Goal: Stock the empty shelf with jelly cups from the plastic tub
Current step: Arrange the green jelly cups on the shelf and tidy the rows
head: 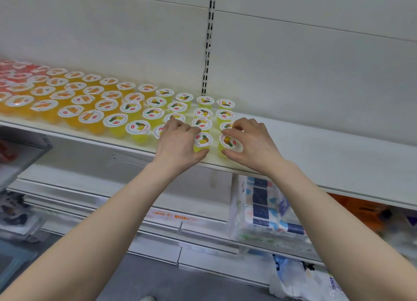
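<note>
Rows of jelly cups stand on the white shelf (316,156): red ones at the far left, orange ones (67,111) in the middle, yellow pineapple ones (203,113) toward the right. My left hand (178,142) grips a yellow cup (204,140) at the shelf's front edge, thumb under its side. My right hand (250,142) holds another yellow cup (230,142) right beside it, fingers curled over its lid. Both cups stand upright on the shelf. The plastic tub is not in view.
The shelf's right half is bare white board. A slotted upright (208,41) runs up the back wall. Below are more shelves, a wrapped pack of tissues (266,208), an orange item (361,208) and a plastic bag (304,280) on the floor.
</note>
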